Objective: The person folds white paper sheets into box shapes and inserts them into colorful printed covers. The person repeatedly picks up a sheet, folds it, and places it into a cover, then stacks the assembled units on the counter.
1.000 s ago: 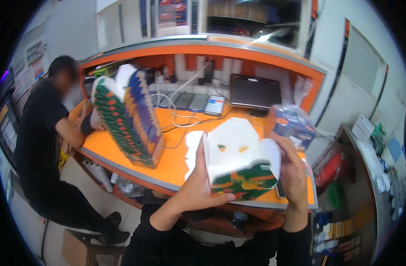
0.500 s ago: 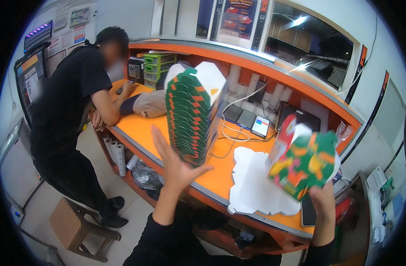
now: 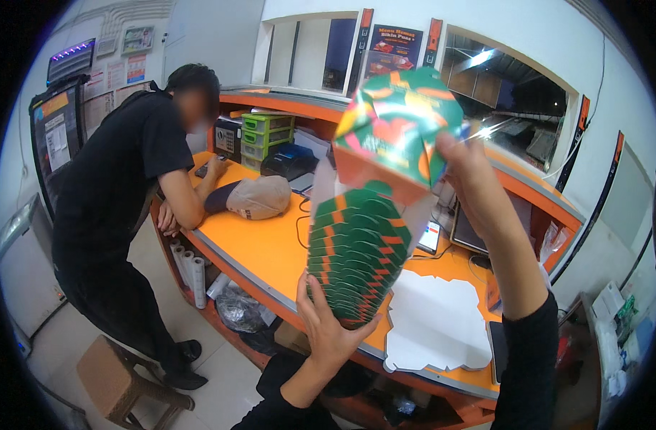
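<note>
My right hand (image 3: 470, 178) holds a folded green and orange carton (image 3: 398, 136) up high, right above a tall leaning stack of nested green and orange cartons (image 3: 357, 254). The carton's lower edge touches the top of the stack. My left hand (image 3: 328, 324) is spread against the stack's lower front, fingers apart, steadying it. The stack stands on the orange counter (image 3: 260, 247). A pile of flat white carton blanks (image 3: 437, 322) lies on the counter just right of the stack.
A person in black (image 3: 124, 208) leans on the counter's left end, next to a tan cap (image 3: 258, 197). Green drawers (image 3: 265, 136), a dark printer (image 3: 291, 159), a phone (image 3: 429, 237) and a monitor (image 3: 471, 233) line the back. A brown stool (image 3: 124, 380) stands on the floor.
My right hand has carried the folded carton from low at the right up over the stack. My left hand moved in and now presses against the stack's front.
</note>
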A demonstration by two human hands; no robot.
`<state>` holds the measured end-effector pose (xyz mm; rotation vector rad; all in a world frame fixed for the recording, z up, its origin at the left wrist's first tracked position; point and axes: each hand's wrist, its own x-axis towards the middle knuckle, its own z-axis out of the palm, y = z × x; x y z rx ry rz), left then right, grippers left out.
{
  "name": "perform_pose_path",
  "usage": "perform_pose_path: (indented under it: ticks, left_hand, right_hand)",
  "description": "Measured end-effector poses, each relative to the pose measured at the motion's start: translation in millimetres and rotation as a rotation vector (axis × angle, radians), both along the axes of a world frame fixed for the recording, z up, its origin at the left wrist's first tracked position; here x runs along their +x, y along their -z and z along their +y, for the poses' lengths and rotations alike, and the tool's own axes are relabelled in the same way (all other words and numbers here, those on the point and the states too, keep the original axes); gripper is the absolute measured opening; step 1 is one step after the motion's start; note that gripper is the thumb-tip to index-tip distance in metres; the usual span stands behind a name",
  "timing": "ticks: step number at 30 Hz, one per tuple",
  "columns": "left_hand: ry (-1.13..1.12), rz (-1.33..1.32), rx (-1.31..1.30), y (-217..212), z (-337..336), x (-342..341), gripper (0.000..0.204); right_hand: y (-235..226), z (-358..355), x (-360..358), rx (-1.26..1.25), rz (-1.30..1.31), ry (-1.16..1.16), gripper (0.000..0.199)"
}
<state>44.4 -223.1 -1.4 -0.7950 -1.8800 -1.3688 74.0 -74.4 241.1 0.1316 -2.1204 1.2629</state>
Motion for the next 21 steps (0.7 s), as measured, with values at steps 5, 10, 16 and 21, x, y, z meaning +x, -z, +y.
perform_pose_path:
  ticks: [5,10,16,21]
  left_hand:
    - [-0.009,0.048,0.04,2,-3,-3,0.116]
    - [0.007,0.037,0.057,4,-2,-2,0.118]
    - [0.02,0.0,0.043,5,-10,3,0.12]
    - [0.121,0.131,0.157,16,6,13,0.116]
  right_hand:
    - [19,-16,10,0.233,0.087,0.044,0.102]
    - [14,-12,19,0.388,-0.221,-0.141,0.106]
    - [-42,-9,19,0.64,0.1,-0.01,0.048]
    - [-97,-27,13,1.219,-0.66,-0.176,0.032]
